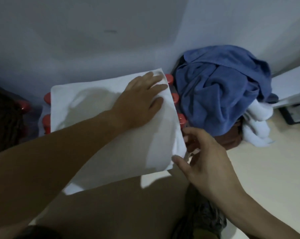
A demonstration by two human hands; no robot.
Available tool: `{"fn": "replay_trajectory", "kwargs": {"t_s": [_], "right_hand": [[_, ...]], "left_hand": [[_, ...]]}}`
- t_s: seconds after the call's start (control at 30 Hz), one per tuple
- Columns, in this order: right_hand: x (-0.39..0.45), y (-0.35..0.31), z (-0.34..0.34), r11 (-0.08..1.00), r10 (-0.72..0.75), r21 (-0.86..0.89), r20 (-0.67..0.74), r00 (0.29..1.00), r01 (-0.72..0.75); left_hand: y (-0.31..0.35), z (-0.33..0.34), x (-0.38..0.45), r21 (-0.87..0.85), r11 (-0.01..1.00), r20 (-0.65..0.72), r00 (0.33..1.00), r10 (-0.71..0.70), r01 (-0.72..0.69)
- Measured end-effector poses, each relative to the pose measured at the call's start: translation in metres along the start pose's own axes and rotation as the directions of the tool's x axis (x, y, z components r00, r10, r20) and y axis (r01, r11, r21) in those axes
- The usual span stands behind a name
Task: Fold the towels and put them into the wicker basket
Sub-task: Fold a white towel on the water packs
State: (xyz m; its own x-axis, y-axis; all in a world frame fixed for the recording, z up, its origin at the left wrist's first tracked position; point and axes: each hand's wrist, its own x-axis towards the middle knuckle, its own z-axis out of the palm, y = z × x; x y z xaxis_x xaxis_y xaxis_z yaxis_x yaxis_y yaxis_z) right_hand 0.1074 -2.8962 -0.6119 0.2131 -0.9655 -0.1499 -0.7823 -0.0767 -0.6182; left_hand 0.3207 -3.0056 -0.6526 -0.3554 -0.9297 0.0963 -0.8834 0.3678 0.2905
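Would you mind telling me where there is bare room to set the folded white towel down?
Bare floor lies right of the right hand, below the blue towel pile. Crowded: red-capped bottles sit under and around the white towel, which the left hand presses flat.

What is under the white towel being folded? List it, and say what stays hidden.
Red bottle caps poke out along both sides of the white towel, so it lies on capped bottles. The left hand presses it flat. The bottles' middle rows are covered.
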Motion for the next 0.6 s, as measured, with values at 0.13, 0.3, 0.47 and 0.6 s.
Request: {"fn": "replay_trajectory", "kwargs": {"t_s": [0.13,0.3,0.47,0.6], "right_hand": [[-0.009,0.002,0.006,0.974,0.189,0.108,0.092,0.978,-0.199],[-0.019,0.013,0.007,0.901,0.178,0.333,0.299,0.938,-0.277],[-0.026,0.030,0.004,0.194,0.302,0.741,0.579,0.758,-0.643],[-0.037,0.041,0.014,-0.020,0.337,0.722,0.657,0.675,-0.692]], "left_hand": [[-0.001,0.007,-0.003,0.016,1.000,-0.059,0.998,0.007,-0.006],[-0.003,0.007,-0.002,0.007,1.000,-0.079,0.997,0.024,-0.023],[-0.003,0.006,-0.003,0.021,1.000,-0.058,0.998,0.018,-0.017],[-0.002,0.006,-0.004,0.066,0.998,-0.046,0.999,0.023,-0.020]]}}
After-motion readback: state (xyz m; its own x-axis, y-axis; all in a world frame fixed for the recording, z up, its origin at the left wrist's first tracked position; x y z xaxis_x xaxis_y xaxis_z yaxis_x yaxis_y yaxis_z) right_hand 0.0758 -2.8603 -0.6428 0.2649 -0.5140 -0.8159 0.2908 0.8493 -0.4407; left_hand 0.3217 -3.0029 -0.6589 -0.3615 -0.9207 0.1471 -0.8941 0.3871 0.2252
